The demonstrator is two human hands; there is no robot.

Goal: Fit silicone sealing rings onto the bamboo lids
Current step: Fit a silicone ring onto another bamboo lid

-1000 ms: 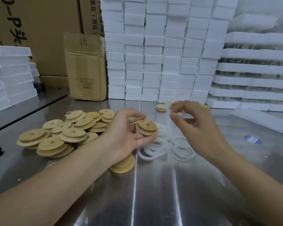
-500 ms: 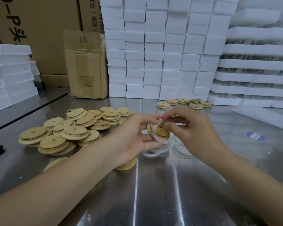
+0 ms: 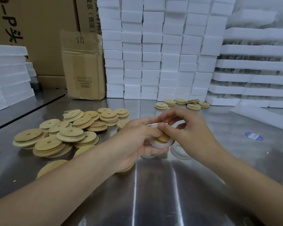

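Observation:
My left hand (image 3: 134,141) holds a round bamboo lid (image 3: 163,138) above the metal table (image 3: 153,185). A translucent white silicone ring (image 3: 162,145) wraps the lid's lower rim. My right hand (image 3: 186,128) presses its fingertips on the lid's top and the ring. A heap of bare bamboo lids (image 3: 64,134) lies to the left. Loose silicone rings (image 3: 180,152) lie on the table just under and right of my hands, partly hidden. A small stack of lids (image 3: 126,168) peeks out below my left hand.
A few lids in a row (image 3: 181,103) sit at the back by the stacked white foam blocks (image 3: 153,54). A cardboard box (image 3: 83,66) stands back left. Foam trays (image 3: 255,70) fill the right. A blue sticker (image 3: 253,136) is on the table.
My right hand came in from the right with a ring and met the lid in my left hand. The ring now sits around the lid and my fingers press it down.

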